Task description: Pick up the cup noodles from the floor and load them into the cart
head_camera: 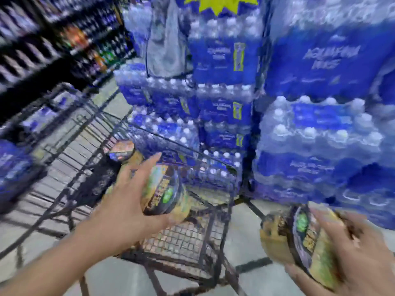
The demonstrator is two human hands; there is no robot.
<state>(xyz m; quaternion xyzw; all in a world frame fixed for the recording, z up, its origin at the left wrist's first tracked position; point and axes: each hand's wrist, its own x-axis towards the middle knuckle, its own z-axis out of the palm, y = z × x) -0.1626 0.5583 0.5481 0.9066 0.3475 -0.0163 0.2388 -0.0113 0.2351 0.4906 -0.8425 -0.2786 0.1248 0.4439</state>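
Head view, blurred by motion, looks down into a black wire shopping cart (205, 238) standing in front of stacked cases of bottled water (222, 67). At far left, beverage shelves (32, 39) run along the aisle. Inside the cart basket one cup of noodles (121, 150) already lies on its side. Just right of it, the left hand (128, 195) holds a second noodle cup (164, 191) over the basket, fingers spread round its wall and thumb under it, so this grip is closed on the cup. At lower right, outside the cart and above the floor (245, 223), the right hand (350, 248) wraps a third noodle cup (299, 238), its lid end turned toward the cart; that grip is likewise holding its cup.

These cups are probably light, with thin walls that would dent if squeezed and a film wrap that looks glossy, so likely a little slippery. A broad hold round the body, near the stiffer rim, seems safest, and they ought to be lowered rather than dropped so the lid seal is spared.
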